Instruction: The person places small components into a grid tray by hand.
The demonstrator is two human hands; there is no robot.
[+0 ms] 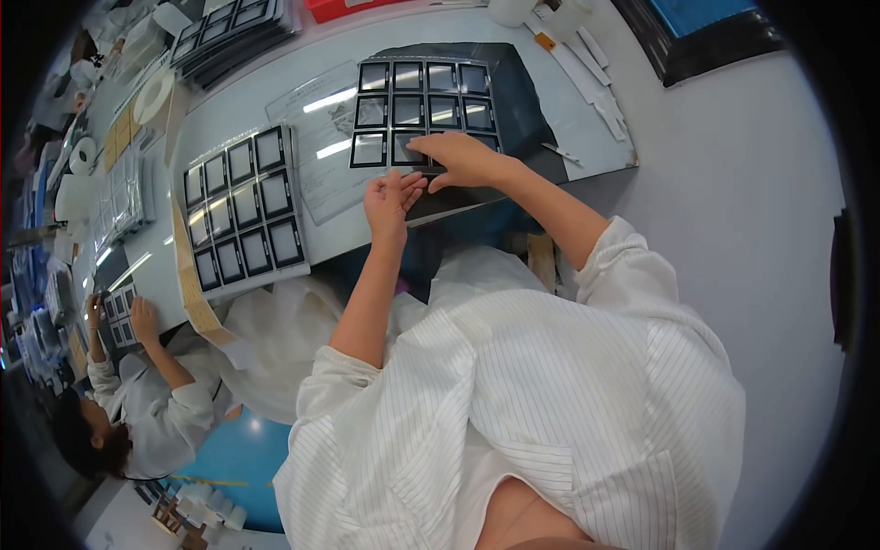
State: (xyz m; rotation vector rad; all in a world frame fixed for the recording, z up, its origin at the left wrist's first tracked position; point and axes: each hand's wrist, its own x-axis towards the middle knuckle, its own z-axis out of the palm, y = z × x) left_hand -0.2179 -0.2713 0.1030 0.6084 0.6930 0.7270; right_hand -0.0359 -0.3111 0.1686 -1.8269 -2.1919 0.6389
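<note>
A sheet of black-framed rectangular panels point(408, 112), set out in rows, lies on a dark mat point(527, 101) near the table's right end. My right hand point(466, 158) reaches over its near row, thumb and fingers spread apart. Just left of it, at the sheet's near edge, is my left hand point(390, 203), its fingers loosely bent and apart. Nothing shows between the fingers of either hand. The right hand covers part of the near row. Partly beneath the sheet's left side lies a transparent sheet point(321, 188) with faint markings.
A stack of similar panel sheets point(246, 206) sits to the left, beside a yellowish strip point(191, 284). More sheets point(220, 37) lie farther back near a red tray point(344, 7). A slim tool point(561, 154) rests by the right edge. A co-worker point(151, 403) handles panels at far left.
</note>
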